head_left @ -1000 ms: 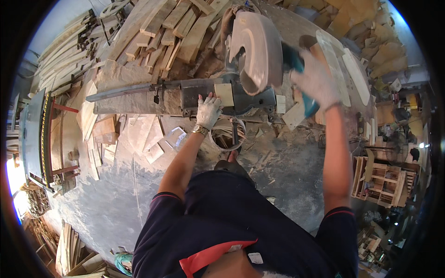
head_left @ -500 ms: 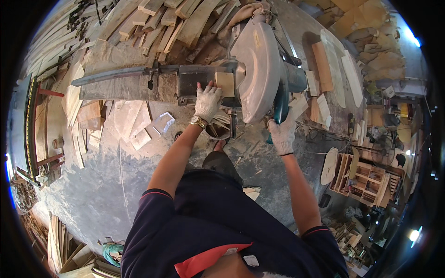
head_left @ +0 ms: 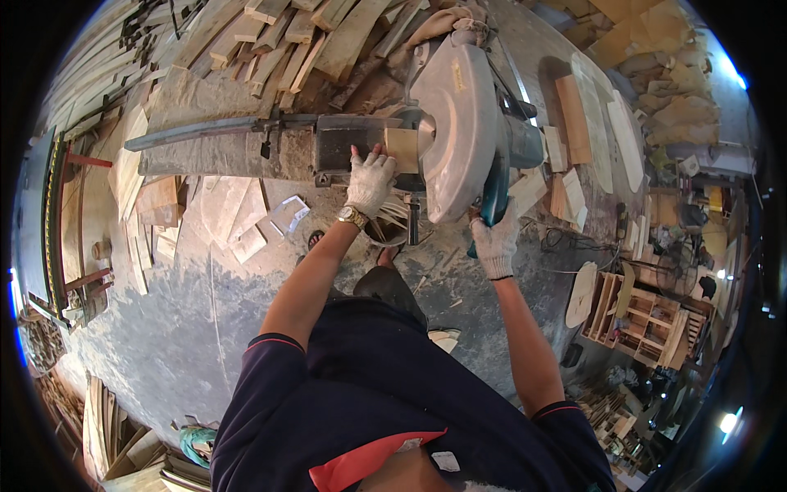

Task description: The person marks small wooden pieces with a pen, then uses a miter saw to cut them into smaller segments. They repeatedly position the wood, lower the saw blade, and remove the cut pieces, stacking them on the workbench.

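My left hand [head_left: 371, 182], in a white knit glove with a gold watch at the wrist, lies on the base of a miter saw. Its fingers are spread, the rightmost ones touching the near left corner of a pale wood block [head_left: 402, 150]. The block sits beside the saw's large grey blade guard [head_left: 463, 131], which hides the blade. My right hand [head_left: 495, 246], gloved too, is closed around the saw's teal handle [head_left: 495, 197], to the right of the guard. Whether its fingers press a trigger is hidden.
A long metal fence [head_left: 197, 131] runs left from the saw. Stacked wood strips [head_left: 311, 49] lie behind it; boards [head_left: 578, 123] lie to the right. Below the saw, a bucket [head_left: 385, 234] holds thin offcuts. A wooden crate [head_left: 639, 316] stands at right.
My left hand has shifted slightly right, its fingers now closer over the block's edge. The right hand keeps its hold on the handle, and the saw looks about the same.
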`<state>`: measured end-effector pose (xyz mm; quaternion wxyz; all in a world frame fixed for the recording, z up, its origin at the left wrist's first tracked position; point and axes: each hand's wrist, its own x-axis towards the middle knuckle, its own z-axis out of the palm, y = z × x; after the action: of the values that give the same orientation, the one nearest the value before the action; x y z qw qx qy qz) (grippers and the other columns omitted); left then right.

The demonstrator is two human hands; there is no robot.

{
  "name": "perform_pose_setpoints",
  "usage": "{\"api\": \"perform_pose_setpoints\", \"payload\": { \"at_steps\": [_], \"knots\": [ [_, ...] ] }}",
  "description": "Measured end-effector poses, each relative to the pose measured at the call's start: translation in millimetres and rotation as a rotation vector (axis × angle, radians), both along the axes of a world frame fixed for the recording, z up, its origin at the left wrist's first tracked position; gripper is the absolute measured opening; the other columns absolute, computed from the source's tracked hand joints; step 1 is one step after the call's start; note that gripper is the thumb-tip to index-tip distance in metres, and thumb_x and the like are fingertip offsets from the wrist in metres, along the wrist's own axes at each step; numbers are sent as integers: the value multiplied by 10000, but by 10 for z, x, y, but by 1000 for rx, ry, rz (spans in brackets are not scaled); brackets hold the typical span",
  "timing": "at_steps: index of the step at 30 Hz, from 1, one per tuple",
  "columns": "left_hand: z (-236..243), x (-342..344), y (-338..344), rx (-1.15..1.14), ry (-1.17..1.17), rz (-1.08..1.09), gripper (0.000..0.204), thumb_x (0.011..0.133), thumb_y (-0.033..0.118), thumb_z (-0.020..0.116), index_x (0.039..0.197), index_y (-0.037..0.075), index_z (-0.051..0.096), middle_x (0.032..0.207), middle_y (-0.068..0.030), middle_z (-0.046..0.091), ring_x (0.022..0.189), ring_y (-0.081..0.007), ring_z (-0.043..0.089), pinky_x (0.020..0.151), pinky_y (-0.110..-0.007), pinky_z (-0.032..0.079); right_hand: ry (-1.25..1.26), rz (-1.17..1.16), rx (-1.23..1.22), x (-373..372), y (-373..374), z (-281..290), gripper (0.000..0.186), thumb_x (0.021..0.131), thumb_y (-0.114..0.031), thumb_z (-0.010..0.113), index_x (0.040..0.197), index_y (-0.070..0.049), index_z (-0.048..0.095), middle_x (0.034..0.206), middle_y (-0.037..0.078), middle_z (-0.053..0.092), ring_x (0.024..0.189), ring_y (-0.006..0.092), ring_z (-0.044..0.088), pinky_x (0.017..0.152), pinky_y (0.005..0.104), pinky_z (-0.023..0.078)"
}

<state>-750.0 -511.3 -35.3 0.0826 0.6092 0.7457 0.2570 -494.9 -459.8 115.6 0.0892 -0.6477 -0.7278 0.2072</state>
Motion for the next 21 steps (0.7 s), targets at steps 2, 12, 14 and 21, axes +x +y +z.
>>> {"api": "perform_pose_setpoints", "payload": {
  "at_steps": [2, 12, 14, 21],
  "knots": [
    [6, -5, 0, 14, -13, -6, 295, 894, 210, 702, 1149, 79, 634, 1197, -129, 697, 1358, -315, 538, 1172, -717, 230, 28, -27, -38, -30, -7, 23, 759, 798, -337, 727, 1397, 50, 465, 1168, 264, 601, 1014, 425, 622, 857, 548, 508],
    [21, -13, 14, -35, 15, -15, 333, 836, 204, 758, 1122, 106, 617, 1174, -106, 704, 1350, -297, 546, 1168, -709, 241, 175, 178, 222, 46, -63, -76, 686, 803, -361, 733, 1303, 54, 514, 1011, 211, 624, 872, 382, 641, 775, 501, 526],
    [32, -19, 11, -16, 23, -22, 284, 874, 202, 719, 1121, 87, 640, 1140, -107, 708, 1328, -302, 562, 1153, -718, 257, 212, 181, 213, 52, -65, -112, 691, 803, -382, 736, 1287, 60, 518, 988, 200, 627, 857, 371, 644, 772, 494, 527],
    [34, -28, 9, -1, 64, -25, 309, 860, 212, 729, 1130, 84, 649, 1116, -100, 711, 1323, -299, 567, 1139, -722, 278, 203, 92, 184, 31, -125, -166, 603, 777, -327, 737, 1213, 41, 544, 958, 201, 626, 834, 397, 629, 757, 516, 507]
  ]
}}
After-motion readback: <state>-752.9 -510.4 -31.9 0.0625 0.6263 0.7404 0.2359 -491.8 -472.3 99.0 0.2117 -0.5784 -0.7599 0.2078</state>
